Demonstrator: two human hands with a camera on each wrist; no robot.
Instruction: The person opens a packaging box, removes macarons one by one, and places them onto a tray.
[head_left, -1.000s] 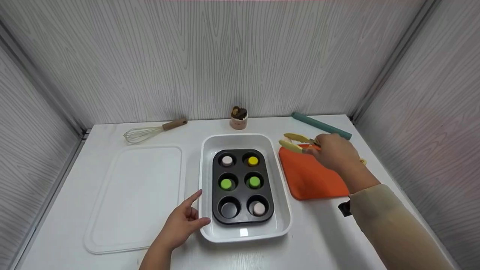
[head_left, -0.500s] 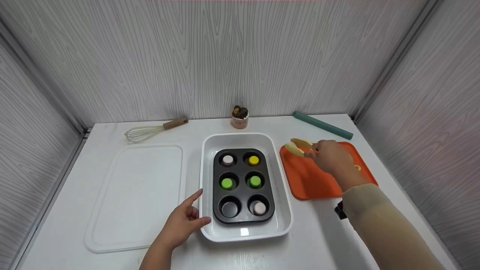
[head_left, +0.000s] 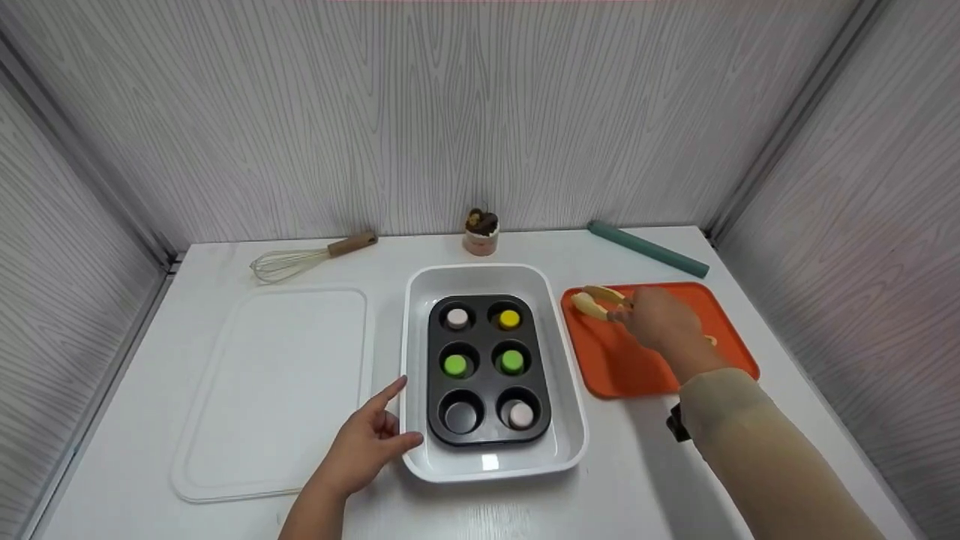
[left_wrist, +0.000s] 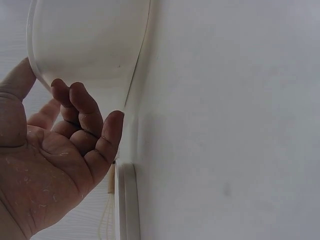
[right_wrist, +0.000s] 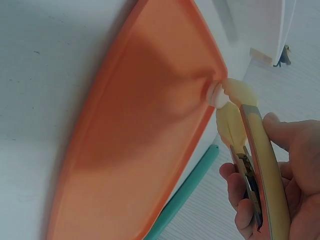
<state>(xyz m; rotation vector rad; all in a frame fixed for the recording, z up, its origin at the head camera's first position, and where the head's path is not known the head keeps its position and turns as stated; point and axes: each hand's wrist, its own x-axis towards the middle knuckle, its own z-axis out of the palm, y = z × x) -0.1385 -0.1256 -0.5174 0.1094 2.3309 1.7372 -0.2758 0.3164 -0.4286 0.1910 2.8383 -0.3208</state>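
My left hand [head_left: 360, 448] rests its outstretched index finger and thumb on the left rim of a deep white tray [head_left: 487, 466]; its other fingers curl loosely beside the outer wall. A dark muffin tin [head_left: 483, 379] sits inside, with small pink, green and yellow round pieces in several cups; its near-left cup holds nothing. My right hand [head_left: 664, 321] grips yellow-tipped tongs [right_wrist: 262, 150]. Their tips are at a small whitish cylinder [right_wrist: 216, 95] by the corner of an orange tray [head_left: 626, 364]; whether they pinch it I cannot tell.
A flat white lid-like panel [head_left: 277, 390] lies at left, a whisk [head_left: 315, 255] behind it. At the back stand a small dessert cup [head_left: 481, 232] and a lying green rod [head_left: 649, 249]. Wood-patterned walls [head_left: 435, 112] enclose the table's back and sides.
The tongs, with the whitish piece at their tips, have moved down and slightly right, from above the orange tray's far edge to its far-left corner. My left hand has stayed put.
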